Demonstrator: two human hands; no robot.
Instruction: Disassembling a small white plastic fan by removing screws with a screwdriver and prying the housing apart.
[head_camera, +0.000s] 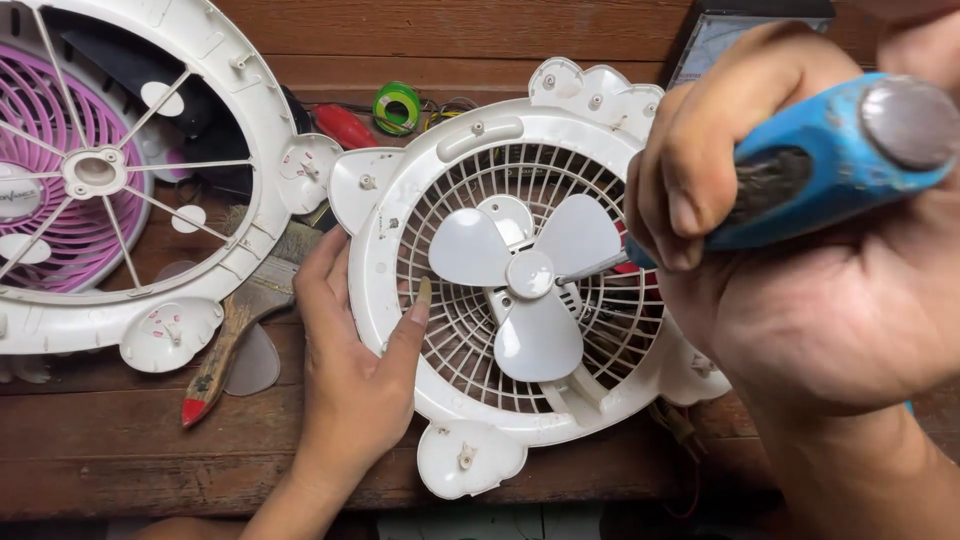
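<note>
1. Fan housing (400, 215), a white round plastic frame with a grille and a small three-blade propeller (528, 275) at its hub, lies flat on the wooden bench (120, 460), directly under both hands.
2. Left hand (350, 370) rests on the housing's rim nearest the person, fingers spread and loose, thumb (415, 320) pressed onto the grille just beside one blade; it steadies the frame and grips nothing.
3. Right hand (800, 260) is closed in a fist around the blue handle of a screwdriver (830, 160), whose metal shaft runs from the fingers down to the hub of the propeller, tip touching or nearly touching it.
4. Judging by its thin ribs and moulded tabs, the housing is probably light, stiff and somewhat brittle; the thick outer ring looks the safest place to hold, not the fine grille bars or blades.
5. Beyond the left fingers lie a worn paintbrush (225, 350) with a red-tipped handle, a second white fan frame (250, 120) over a purple grille (60, 120), and a green tape roll (397, 105).
</note>
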